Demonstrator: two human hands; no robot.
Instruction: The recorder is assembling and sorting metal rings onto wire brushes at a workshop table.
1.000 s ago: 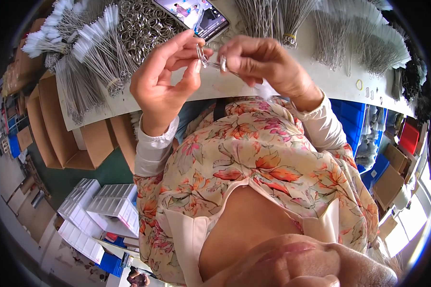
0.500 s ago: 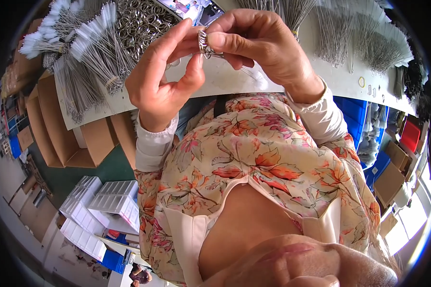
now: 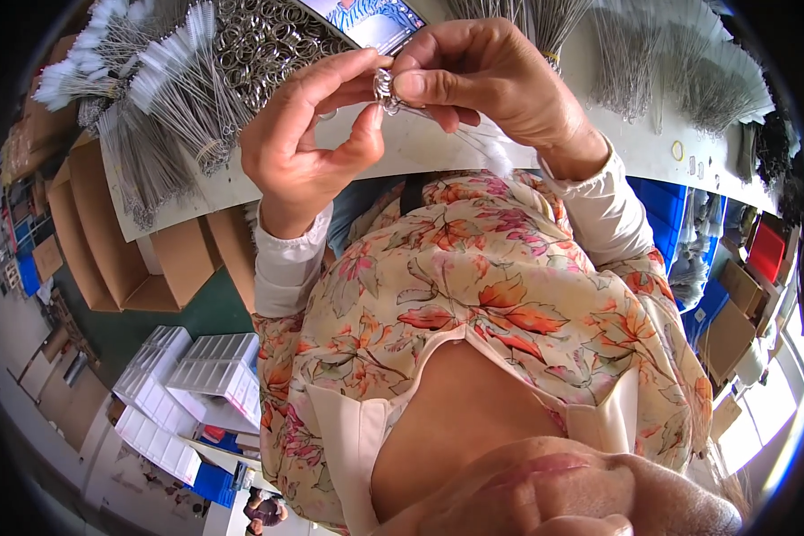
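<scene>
My left hand (image 3: 299, 134) and my right hand (image 3: 500, 85) meet above the near part of the table. Between their fingertips is a small cluster of shiny metal rings (image 3: 384, 87). The left thumb and forefinger close on one side of it, while the right thumb and forefinger pinch the other. Thin wire brushes run from under my right fingers, and their white bristle tips (image 3: 493, 156) hang toward my lap. How many brushes there are, and how the wires meet the rings, is hidden by the fingers.
Loose metal rings (image 3: 272, 49) lie heaped beyond my left hand. Bundles of wire brushes (image 3: 196, 98) stand left of them, and more brushes (image 3: 630, 67) lie at the right. A lit screen (image 3: 380, 25) sits behind my hands. Cardboard boxes (image 3: 125, 241) stand below the table's left edge.
Both hands have shifted slightly, and the ring cluster has turned a little between the fingertips. The white bristle tips have swung down and to the right. The screen's picture is different.
</scene>
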